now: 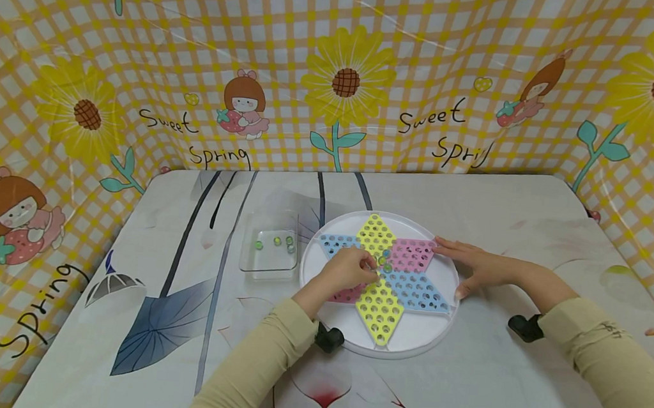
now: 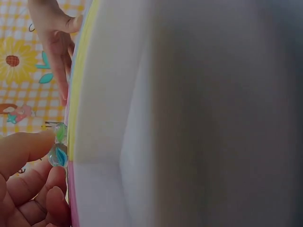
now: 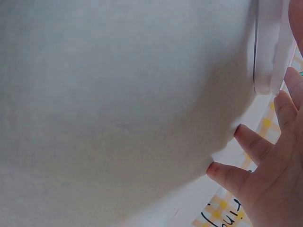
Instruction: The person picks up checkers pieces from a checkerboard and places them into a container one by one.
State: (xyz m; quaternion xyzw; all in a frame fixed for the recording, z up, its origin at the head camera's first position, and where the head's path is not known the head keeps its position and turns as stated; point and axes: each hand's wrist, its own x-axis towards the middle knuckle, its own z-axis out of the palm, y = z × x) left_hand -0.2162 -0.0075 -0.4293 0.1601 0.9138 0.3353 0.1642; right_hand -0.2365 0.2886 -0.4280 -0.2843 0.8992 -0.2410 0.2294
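Glass marble, round, clear with a blue-green swirl: sits at the centre of the game board, pinched at the fingertips of the left hand; a second, greenish marble lies just beside it. Game board: round white plastic tray with a raised rim, bearing a perforated six-pointed star in yellow, pink and blue. Right hand: open, fingers straight, flat on the board's right rim. Clear plastic box, rectangular, left of the board, holding several small marbles. Worktop: smooth printed cloth.
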